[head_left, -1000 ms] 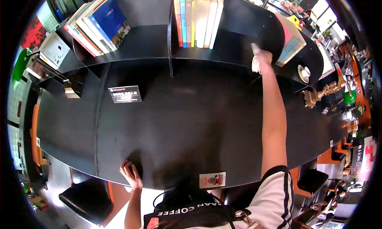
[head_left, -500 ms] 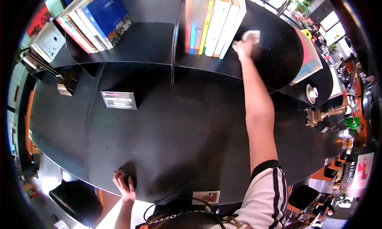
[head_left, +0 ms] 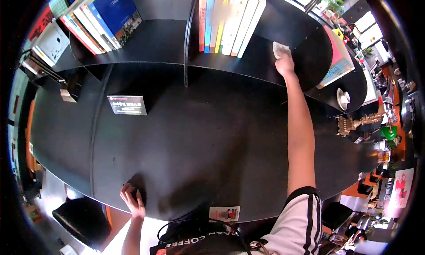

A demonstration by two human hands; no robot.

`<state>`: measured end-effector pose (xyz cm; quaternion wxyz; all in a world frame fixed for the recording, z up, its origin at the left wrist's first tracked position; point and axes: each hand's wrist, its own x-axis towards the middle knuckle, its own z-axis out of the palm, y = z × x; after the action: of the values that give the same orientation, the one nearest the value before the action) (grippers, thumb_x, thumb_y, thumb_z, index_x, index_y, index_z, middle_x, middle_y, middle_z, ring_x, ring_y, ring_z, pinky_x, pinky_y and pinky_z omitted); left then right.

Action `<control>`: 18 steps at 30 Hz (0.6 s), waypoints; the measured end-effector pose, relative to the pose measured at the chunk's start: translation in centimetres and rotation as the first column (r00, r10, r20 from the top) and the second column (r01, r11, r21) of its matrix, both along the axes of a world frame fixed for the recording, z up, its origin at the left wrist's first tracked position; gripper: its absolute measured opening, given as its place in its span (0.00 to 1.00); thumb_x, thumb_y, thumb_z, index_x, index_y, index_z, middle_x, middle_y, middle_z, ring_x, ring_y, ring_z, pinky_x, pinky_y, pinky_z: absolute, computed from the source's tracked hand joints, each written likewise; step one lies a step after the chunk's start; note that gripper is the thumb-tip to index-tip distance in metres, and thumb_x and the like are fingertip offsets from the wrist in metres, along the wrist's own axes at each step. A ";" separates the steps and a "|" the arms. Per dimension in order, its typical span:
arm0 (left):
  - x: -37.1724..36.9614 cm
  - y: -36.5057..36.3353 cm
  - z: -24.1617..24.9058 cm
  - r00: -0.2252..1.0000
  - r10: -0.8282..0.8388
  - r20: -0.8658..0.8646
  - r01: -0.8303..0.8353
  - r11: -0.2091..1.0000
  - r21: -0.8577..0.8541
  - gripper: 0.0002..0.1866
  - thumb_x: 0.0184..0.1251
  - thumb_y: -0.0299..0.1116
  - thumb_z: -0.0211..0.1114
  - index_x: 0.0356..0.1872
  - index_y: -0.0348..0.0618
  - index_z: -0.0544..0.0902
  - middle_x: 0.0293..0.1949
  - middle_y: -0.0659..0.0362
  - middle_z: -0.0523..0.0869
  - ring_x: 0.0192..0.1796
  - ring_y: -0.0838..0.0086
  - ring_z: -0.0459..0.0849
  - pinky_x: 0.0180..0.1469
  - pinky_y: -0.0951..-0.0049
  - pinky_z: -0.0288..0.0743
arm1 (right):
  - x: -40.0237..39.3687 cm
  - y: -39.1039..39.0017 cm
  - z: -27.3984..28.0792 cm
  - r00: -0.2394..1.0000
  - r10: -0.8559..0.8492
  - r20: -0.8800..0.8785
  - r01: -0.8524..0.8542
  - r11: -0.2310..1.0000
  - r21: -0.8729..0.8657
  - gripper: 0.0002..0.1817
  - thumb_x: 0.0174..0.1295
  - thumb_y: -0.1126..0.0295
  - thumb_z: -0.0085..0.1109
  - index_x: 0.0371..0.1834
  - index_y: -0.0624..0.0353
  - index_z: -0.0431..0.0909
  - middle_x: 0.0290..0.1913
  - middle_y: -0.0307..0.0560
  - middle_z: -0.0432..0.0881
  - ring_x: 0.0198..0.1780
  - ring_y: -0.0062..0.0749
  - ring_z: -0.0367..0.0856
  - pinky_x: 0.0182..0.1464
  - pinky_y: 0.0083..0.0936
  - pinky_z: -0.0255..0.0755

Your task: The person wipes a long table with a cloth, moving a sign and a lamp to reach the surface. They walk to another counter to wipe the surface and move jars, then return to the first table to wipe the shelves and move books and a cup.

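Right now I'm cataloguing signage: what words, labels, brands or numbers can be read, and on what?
"AAN COFFEE": black apron; any letters before that are unclear.
Too blurred: dark rectangular tabletop sign.
Too blurred: large blue book cover.
Too blurred: upright multicoloured book spines.
Too blurred: red-and-white poster.
Too small: white rectangular card near the apron.

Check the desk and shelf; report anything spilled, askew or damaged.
Nothing stands out: no spill or damage shows. The books and cup seem tilted, likely from the curved view. The right hand holds a cloth at the shelf.
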<state>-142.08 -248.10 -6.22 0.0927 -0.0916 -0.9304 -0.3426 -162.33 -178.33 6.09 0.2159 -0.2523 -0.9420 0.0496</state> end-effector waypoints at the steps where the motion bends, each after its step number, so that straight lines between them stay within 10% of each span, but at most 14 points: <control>1: -0.1 0.1 0.3 1.000 -0.004 0.000 0.004 1.000 0.011 0.10 0.62 0.29 0.54 0.43 0.36 0.71 0.53 0.45 0.70 0.58 0.50 0.65 0.62 0.51 0.55 | 1.2 -0.9 -0.1 0.991 0.089 -0.098 -0.092 0.995 -0.034 0.22 0.54 0.77 0.51 0.54 0.58 0.77 0.58 0.52 0.76 0.61 0.44 0.72 0.64 0.33 0.64; 9: -0.1 -0.3 -0.1 0.999 -0.019 -0.027 0.020 1.000 0.012 0.09 0.62 0.26 0.53 0.43 0.36 0.72 0.53 0.45 0.70 0.56 0.52 0.66 0.61 0.54 0.56 | 13.5 -14.5 -3.2 0.754 0.418 -0.508 -0.406 0.903 0.140 0.31 0.42 0.90 0.46 0.54 0.62 0.76 0.57 0.56 0.76 0.62 0.50 0.71 0.66 0.38 0.62; 15: -0.1 -0.3 0.1 0.999 -0.022 -0.035 0.022 1.000 -0.010 0.09 0.61 0.24 0.53 0.42 0.36 0.72 0.52 0.45 0.71 0.55 0.52 0.67 0.61 0.54 0.57 | 11.6 -17.7 -15.7 0.985 0.060 -0.160 -0.040 0.991 0.125 0.30 0.44 0.83 0.53 0.58 0.62 0.73 0.63 0.60 0.69 0.68 0.56 0.61 0.69 0.43 0.54; 18: 0.1 0.0 0.2 0.999 -0.014 -0.040 0.013 1.000 -0.021 0.08 0.61 0.23 0.53 0.42 0.35 0.72 0.52 0.45 0.71 0.55 0.52 0.68 0.60 0.54 0.58 | 6.7 -21.4 -13.1 0.897 0.413 -0.158 -0.406 0.911 0.072 0.26 0.47 0.78 0.57 0.54 0.61 0.73 0.58 0.57 0.72 0.65 0.54 0.64 0.65 0.43 0.60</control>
<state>-141.98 -248.11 -5.98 0.1082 -0.1057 -0.9312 -0.3315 -155.63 -199.69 -7.06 0.2848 -0.0394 -0.9528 0.0975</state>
